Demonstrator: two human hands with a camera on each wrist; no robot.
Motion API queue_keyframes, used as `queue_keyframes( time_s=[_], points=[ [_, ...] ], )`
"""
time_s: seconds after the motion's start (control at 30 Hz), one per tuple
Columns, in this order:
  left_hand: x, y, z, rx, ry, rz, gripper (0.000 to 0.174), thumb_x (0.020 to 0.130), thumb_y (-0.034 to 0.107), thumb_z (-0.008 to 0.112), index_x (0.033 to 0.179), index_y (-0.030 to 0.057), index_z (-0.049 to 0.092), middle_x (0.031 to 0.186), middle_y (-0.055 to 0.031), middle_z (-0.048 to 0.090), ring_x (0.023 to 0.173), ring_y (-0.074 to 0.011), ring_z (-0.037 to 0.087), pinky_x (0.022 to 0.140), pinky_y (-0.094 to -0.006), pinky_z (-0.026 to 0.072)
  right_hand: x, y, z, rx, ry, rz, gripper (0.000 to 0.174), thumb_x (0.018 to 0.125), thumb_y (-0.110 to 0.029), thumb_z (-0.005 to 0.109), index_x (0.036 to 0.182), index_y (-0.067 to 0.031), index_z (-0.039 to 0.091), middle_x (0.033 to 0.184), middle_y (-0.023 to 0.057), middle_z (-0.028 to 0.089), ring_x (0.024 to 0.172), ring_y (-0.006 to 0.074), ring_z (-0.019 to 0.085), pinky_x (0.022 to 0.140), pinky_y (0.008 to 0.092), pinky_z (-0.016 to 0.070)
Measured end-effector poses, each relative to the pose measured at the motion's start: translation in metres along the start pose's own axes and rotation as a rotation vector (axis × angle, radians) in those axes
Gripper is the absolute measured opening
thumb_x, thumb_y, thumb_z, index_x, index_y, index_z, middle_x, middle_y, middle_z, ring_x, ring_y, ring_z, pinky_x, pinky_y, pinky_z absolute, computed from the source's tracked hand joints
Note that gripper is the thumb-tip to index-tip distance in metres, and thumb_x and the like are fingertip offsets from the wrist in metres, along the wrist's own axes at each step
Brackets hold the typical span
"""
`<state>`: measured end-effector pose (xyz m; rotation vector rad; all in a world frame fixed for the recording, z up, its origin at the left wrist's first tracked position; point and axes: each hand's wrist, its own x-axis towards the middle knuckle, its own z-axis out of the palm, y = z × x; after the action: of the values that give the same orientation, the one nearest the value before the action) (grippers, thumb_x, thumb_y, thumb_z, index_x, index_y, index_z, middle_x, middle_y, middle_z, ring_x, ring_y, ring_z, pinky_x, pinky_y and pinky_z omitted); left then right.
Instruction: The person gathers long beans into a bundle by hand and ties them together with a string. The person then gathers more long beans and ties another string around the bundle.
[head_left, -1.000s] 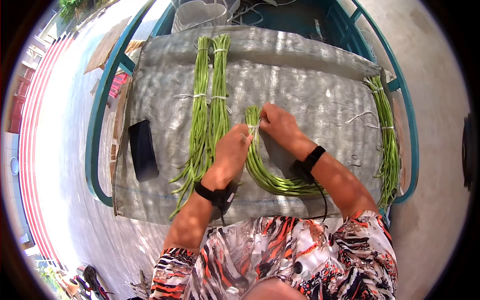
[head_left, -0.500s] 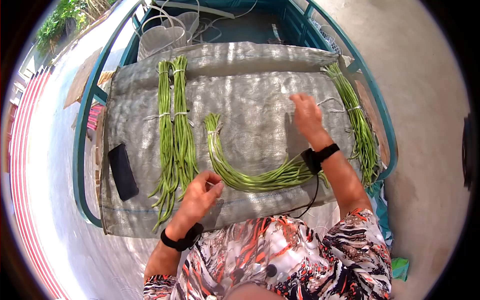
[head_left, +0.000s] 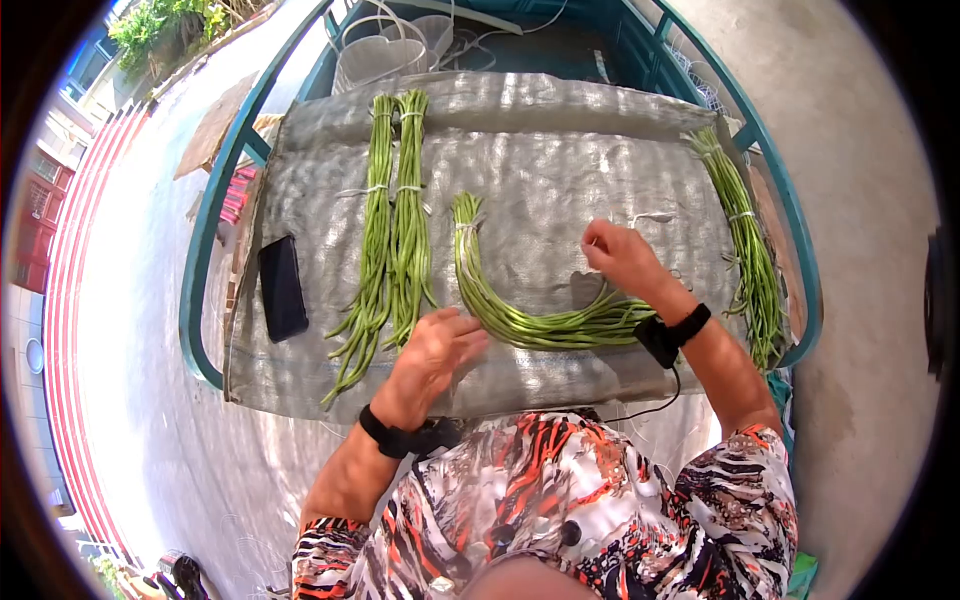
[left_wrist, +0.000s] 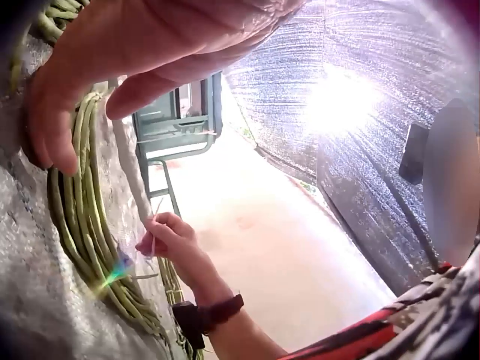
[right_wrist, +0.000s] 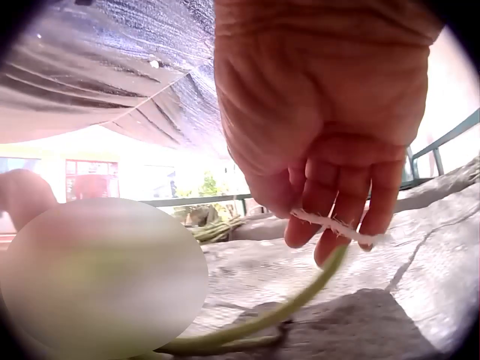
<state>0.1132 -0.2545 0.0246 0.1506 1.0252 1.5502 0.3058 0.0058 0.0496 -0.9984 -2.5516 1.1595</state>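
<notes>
A bundle of long green beans (head_left: 520,325) lies curved on the grey woven sheet, tied with white string near its upper end. My right hand (head_left: 625,258) is over the sheet, just above the right part of this bundle. Its thumb and fingers pinch a short white string (right_wrist: 330,225), seen in the right wrist view. My left hand (head_left: 437,355) holds nothing and hovers by the bundle's lower left bend, fingers loosely extended. Left of the bundle, two straight tied bundles of long beans (head_left: 408,215) lie side by side.
Another tied bean bundle (head_left: 745,235) lies along the sheet's right edge. A loose white string (head_left: 652,217) rests near it. A black phone (head_left: 283,288) lies at the left. Teal rails (head_left: 203,250) flank the sheet (head_left: 560,160), with white baskets (head_left: 375,62) behind it.
Both hands have left the curved bundle's tie. The left drew back toward the body; the right went to the right, then came back nearer the body with a white string. The view shifted.
</notes>
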Motion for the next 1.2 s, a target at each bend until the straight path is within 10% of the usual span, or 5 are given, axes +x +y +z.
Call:
queue_keyframes(
  time_s=[0.37, 0.67, 0.87, 1.03, 1.2],
  points=[
    [0.021, -0.039, -0.023, -0.055, -0.047, -0.044, 0.034, 0.087, 0.007, 0.06, 0.114, -0.0088, 0.048, 0.104, -0.0176, 0.061, 0.097, -0.0264, 0.061, 0.092, -0.0359, 0.0509, -0.021, -0.036, 0.09, -0.074, -0.14, -0.059, 0.018, 0.085, -0.02, 0.055, 0.097, -0.0076, 0.06, 0.085, 0.0161, 0.065, 0.082, 0.0362, 0.062, 0.071, 0.0435, 0.0483],
    [0.0, -0.009, 0.052, 0.206, 0.082, -0.257, 0.032, 0.094, 0.018, 0.057, 0.121, 0.0049, 0.049, 0.107, -0.0059, 0.061, 0.097, -0.0153, 0.059, 0.089, -0.0329, 0.0455, -0.028, -0.041, 0.096, 0.527, -0.221, 0.139, 0.019, 0.087, -0.018, 0.057, 0.094, -0.0004, 0.058, 0.076, 0.0064, 0.061, 0.071, 0.0125, 0.055, 0.065, 0.0307, 0.0461],
    [-0.001, -0.021, 0.04, -0.054, 0.018, -0.206, 0.023, 0.095, 0.014, 0.054, 0.114, 0.0025, 0.052, 0.105, -0.0061, 0.061, 0.098, -0.0152, 0.059, 0.088, -0.0297, 0.0474, -0.038, -0.053, 0.105, 0.33, 0.017, 0.056, 0.018, 0.088, -0.017, 0.056, 0.095, 0.0002, 0.057, 0.075, 0.0083, 0.06, 0.071, 0.0134, 0.055, 0.065, 0.032, 0.0458],
    [0.004, -0.029, 0.027, -0.092, -0.052, -0.195, 0.017, 0.094, 0.01, 0.051, 0.107, 0.0002, 0.055, 0.105, -0.0073, 0.061, 0.096, -0.0158, 0.059, 0.089, -0.0301, 0.0481, -0.051, -0.052, 0.105, 0.079, 0.037, 0.078, 0.019, 0.088, -0.018, 0.053, 0.093, 0.0003, 0.053, 0.081, 0.0187, 0.061, 0.078, 0.0349, 0.059, 0.071, 0.0403, 0.0462],
    [0.014, -0.026, 0.018, -0.22, -0.123, -0.278, 0.019, 0.098, 0.013, 0.045, 0.104, -0.0011, 0.056, 0.102, -0.0088, 0.062, 0.093, -0.0171, 0.059, 0.087, -0.0305, 0.0487, -0.054, -0.058, 0.105, 0.108, -0.075, 0.138, 0.022, 0.089, -0.02, 0.052, 0.094, 0.0013, 0.053, 0.081, 0.0165, 0.06, 0.077, 0.0276, 0.057, 0.07, 0.0373, 0.0455]
  ],
)
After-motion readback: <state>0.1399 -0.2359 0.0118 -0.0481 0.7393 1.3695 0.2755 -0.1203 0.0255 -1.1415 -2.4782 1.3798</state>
